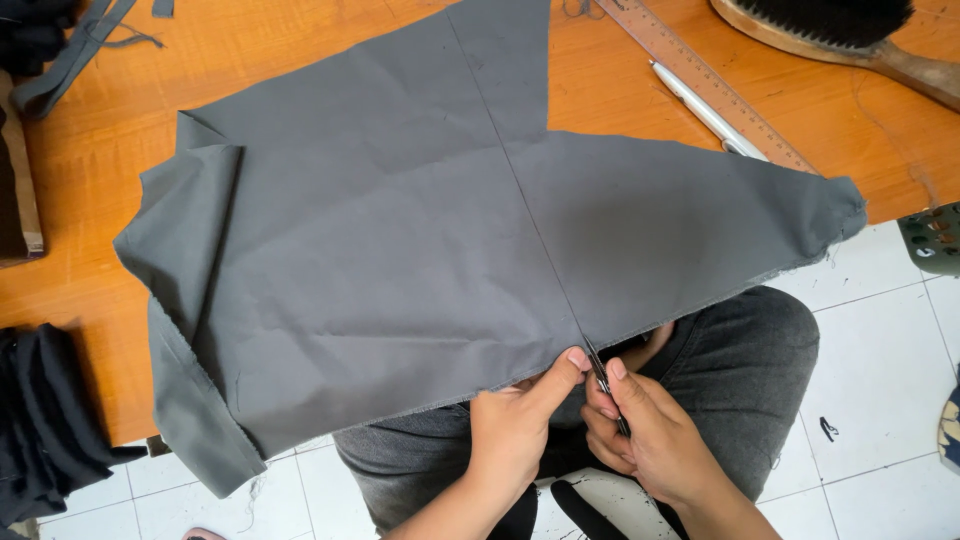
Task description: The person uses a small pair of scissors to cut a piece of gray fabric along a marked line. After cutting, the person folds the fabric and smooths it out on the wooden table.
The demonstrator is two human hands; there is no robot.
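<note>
Soft, limp grey woven cloth (pixel 400 260) on orange wooden worktop (pixel 90 210), likely light; left hand (pixel 515 430) pinches its near edge, right hand (pixel 650 440) clamped on small snips (pixel 606 388).

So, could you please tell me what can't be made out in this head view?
- Scissors: handles hidden inside the right hand; only thin blades show.
- Brush: cut off by the top edge.
- Wooden ruler: lower end hidden under the grey fabric.
- Left hand: fingertips tucked beneath the fabric edge.
</note>
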